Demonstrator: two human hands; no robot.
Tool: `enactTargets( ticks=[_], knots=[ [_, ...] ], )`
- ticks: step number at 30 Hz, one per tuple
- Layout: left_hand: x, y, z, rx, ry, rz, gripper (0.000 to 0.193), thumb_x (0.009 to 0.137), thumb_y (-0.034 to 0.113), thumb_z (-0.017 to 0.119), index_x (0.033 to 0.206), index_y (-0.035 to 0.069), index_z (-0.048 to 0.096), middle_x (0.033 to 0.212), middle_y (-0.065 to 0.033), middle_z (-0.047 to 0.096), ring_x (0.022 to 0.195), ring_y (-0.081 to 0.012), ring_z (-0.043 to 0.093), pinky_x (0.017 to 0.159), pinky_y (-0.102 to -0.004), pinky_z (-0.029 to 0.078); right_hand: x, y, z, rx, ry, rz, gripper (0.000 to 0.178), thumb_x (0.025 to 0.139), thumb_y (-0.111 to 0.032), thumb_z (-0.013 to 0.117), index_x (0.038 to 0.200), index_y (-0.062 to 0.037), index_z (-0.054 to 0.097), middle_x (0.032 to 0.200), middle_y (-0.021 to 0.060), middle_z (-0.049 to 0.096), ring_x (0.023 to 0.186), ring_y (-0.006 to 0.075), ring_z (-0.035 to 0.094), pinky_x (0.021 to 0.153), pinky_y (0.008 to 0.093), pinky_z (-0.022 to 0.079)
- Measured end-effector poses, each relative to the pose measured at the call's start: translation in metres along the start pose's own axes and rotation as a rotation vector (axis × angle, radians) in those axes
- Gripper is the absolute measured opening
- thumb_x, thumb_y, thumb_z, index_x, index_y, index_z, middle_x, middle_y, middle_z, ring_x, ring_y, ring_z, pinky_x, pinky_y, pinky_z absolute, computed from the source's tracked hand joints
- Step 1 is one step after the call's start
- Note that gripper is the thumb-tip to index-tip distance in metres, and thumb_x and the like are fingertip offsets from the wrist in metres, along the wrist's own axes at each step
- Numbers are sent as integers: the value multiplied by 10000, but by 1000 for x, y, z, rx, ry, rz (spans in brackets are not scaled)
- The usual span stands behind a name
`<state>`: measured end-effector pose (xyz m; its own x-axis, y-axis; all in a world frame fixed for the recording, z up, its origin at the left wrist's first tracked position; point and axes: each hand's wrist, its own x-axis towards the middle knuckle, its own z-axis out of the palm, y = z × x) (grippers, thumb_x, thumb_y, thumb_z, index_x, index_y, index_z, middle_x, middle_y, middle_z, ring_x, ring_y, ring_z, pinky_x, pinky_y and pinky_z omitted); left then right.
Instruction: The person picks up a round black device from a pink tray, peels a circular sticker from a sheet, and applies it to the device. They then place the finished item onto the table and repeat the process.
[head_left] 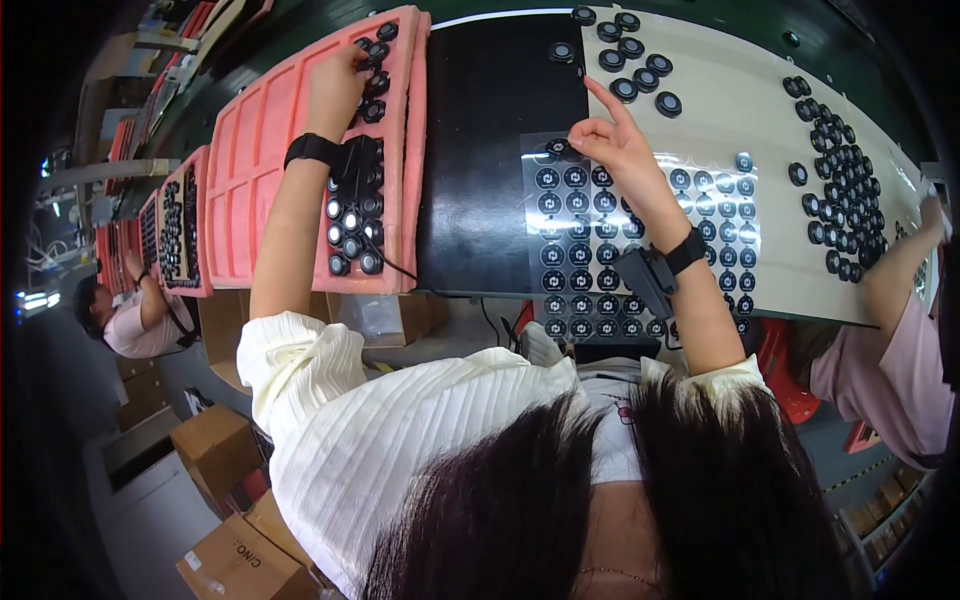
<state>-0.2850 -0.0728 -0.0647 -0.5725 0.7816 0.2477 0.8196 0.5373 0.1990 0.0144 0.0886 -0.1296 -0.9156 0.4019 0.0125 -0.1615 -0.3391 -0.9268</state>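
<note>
My left hand (337, 88) is over the pink foam tray (290, 95), its fingers closed around a black round part (375, 52) in the right-hand column. Several similar parts lie below it, some hidden by my wrist. My right hand (622, 150) is above the clear sheet of round black stickers (549, 205). Its index finger points away from me, the tip close to a small dark piece (580, 71). The thumb is beside the sheet's far left corner sticker (557, 147), and the other fingers are curled.
A single black round part (562, 51) sits on the black mat (480, 150). More parts (625, 90) are grouped at the far right, with a large cluster (850, 180) beyond. A person's arm (900, 265) reaches in at right; another person (140, 310) works at far left. Cardboard boxes (235, 560) stand below.
</note>
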Motion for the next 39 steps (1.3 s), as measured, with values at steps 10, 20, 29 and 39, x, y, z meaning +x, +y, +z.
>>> enactTargets(
  ticks=[10, 20, 29, 39],
  knots=[
    [-10, 14, -4, 275, -123, 233, 254, 775, 121, 507, 1009, 28, 541, 917, -198, 560, 832, -345, 547, 715, -376, 448, -1, 0, -3, -2, 27, -4, 637, 775, -35, 545, 1324, -91, 225, 824, 18, 538, 835, 93, 510, 828, 231, 357],
    [-29, 36, 0, 91, -413, -56, 712, 836, 465, 404, 1314, -6, 169, 1385, -192, 89, 1274, -307, 144, 1020, -311, 172, -2, 1, -1, -24, 26, -15, 627, 773, -32, 545, 1319, -100, 244, 824, 24, 543, 819, 91, 516, 797, 222, 373],
    [-29, 27, 8, -26, -361, -38, 816, 787, 534, 436, 1301, -42, 173, 1352, -264, 112, 1242, -351, 209, 1002, -345, 217, -5, 0, 0, -46, 9, -10, 620, 782, -38, 536, 1322, -98, 237, 847, 28, 541, 855, 98, 518, 811, 226, 370],
    [-24, 56, 6, 175, -122, 51, 561, 786, 375, 516, 1173, -21, 426, 1221, -213, 402, 1131, -310, 405, 908, -345, 351, -9, -11, -5, -18, 18, -32, 618, 774, -25, 544, 1315, -82, 251, 861, 40, 560, 849, 105, 526, 806, 230, 384]
  ],
)
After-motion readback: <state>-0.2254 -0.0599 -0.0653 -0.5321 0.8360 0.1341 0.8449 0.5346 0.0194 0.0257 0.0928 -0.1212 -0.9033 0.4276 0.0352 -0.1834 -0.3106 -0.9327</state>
